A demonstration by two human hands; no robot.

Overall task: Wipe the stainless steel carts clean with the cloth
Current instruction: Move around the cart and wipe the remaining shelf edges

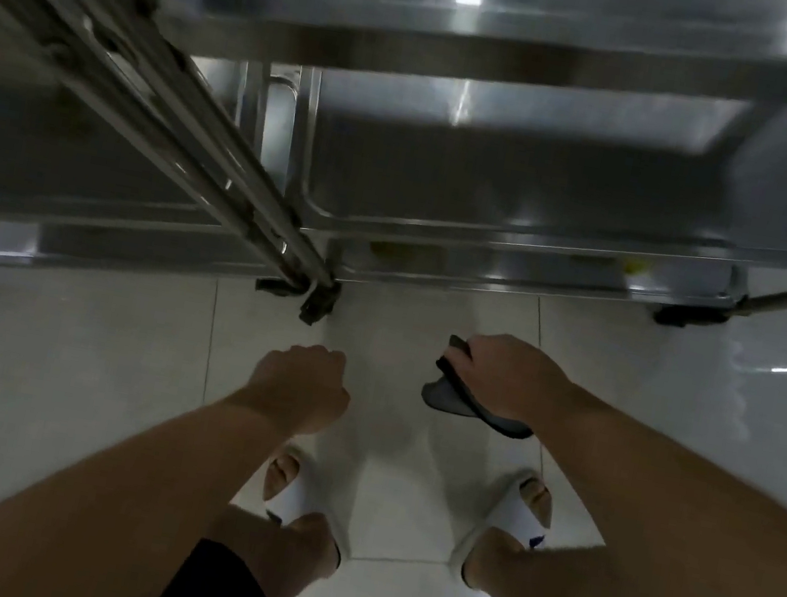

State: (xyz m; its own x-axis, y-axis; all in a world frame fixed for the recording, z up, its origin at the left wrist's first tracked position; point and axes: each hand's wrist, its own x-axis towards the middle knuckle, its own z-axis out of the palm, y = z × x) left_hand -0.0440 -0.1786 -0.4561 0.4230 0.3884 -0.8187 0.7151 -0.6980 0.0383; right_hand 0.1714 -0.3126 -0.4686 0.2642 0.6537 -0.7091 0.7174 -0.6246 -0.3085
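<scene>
Cloth (pixel 468 402) sits gripped in our right hand (pixel 506 374); our left hand (pixel 302 382) curls into a fist, holding nothing, near the carts (pixel 494 242).

White slippers (pixel 525 510) stand on pale floor tiles (pixel 71 374).

Two shiny steel carts are standing side by side on the pale tiled floor, one cart (pixel 523 226) ahead on the right with stacked trays, the other cart (pixel 64 170) to the left, their corner posts nearly touching. A dark grey cloth (pixel 463 401) is hanging crumpled, clear of both carts, above the floor
</scene>
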